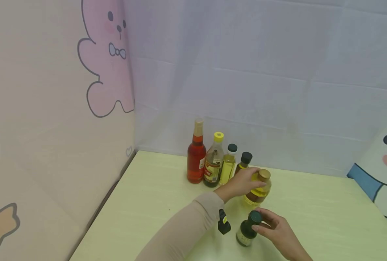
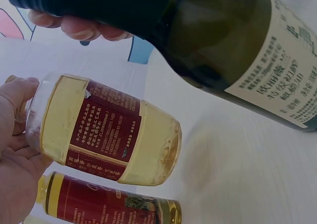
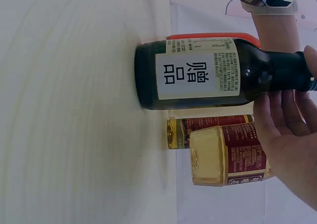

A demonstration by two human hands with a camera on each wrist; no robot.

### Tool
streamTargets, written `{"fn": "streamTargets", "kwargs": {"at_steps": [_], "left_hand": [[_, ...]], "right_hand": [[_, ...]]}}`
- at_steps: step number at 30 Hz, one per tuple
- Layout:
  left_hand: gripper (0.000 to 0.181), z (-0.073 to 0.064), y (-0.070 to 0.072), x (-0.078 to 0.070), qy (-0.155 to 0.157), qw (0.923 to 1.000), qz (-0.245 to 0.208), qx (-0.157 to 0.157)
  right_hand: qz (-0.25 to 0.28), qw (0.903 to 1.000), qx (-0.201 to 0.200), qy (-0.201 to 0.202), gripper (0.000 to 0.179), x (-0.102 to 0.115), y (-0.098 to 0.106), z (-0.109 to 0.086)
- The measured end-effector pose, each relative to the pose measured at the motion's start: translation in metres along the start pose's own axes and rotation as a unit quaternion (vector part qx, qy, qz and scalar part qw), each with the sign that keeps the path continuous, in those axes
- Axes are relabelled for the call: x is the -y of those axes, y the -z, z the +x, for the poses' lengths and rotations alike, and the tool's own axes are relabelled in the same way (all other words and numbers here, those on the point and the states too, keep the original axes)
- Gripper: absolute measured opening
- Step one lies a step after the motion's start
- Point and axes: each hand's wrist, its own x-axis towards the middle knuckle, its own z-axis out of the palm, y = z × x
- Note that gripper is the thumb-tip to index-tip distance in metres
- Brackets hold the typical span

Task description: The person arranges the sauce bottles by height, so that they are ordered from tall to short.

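Observation:
My left hand (image 1: 244, 182) grips the neck of a clear oil bottle (image 1: 257, 195) with a gold cap, yellow oil and a dark red label. The bottle leans in the left wrist view; I cannot tell whether its base touches the table. Nearer to me, my right hand (image 1: 275, 230) pinches the neck of a small dark green bottle (image 1: 247, 230) just below its cap. That bottle's pale label (image 3: 198, 68) faces the right wrist camera. Beside the oil bottle stands a dark-capped bottle (image 1: 244, 161) with a red label, partly hidden behind my left hand.
To the left a row continues along the back of the pale yellow table (image 1: 157, 203): a red bottle (image 1: 196, 159), a yellow-capped sauce bottle (image 1: 214, 163) and a slim oil bottle (image 1: 228, 166). A hanging cloth (image 1: 245, 72) rises behind them.

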Motion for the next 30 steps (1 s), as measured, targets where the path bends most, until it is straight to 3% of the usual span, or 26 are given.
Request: {"fn": "streamTargets", "kwargs": {"at_steps": [4,10,17,24,30], "left_hand": [[0.047,0.004,-0.001,0.000,-0.013,0.9998,0.011,-0.003],[0.047,0.008,-0.003,-0.002,-0.006,0.9996,0.029,-0.004],[0.048,0.009,-0.004,-0.004,0.017,0.9995,0.024,-0.005],[0.046,0.014,-0.010,-0.003,0.015,0.9995,0.023,-0.015],[0.045,0.018,-0.014,-0.001,0.028,0.9989,0.031,-0.020]], "right_hand": [[-0.003,0.9999,-0.002,0.011,0.050,-0.001,0.000,0.000],[0.001,0.9997,0.005,0.023,0.048,-0.003,0.000,-0.001],[0.001,1.0000,0.001,0.004,0.050,-0.003,0.000,-0.001],[-0.007,0.9997,-0.007,-0.020,0.052,-0.002,-0.001,-0.002],[0.009,0.9999,0.001,-0.012,0.050,-0.001,-0.002,-0.003]]}}
